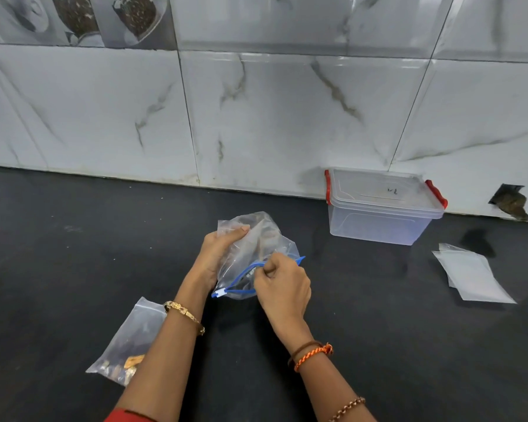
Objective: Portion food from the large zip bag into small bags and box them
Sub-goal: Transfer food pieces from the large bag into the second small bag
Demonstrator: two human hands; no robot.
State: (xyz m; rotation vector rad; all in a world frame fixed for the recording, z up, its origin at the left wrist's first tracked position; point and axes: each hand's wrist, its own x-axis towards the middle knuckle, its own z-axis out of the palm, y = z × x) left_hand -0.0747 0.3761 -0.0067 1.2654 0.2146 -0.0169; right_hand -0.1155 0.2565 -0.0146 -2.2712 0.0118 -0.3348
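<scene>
Left hand (223, 251) grips large zip bag (256, 254) body, held above desk (73, 239) centre | right hand (282, 284) pinches at its blue zip mouth | step: likely opening to draw food | filled small bag (125, 345) near left | empty small bags (470, 274) right | lidded box (384, 205) far right by wall | open room left.

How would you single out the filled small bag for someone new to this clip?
On the black countertop, look near the front edge, beside the left forearm. The small clear bag holding brown food pieces lies there; the flat bags at right look empty.
</scene>
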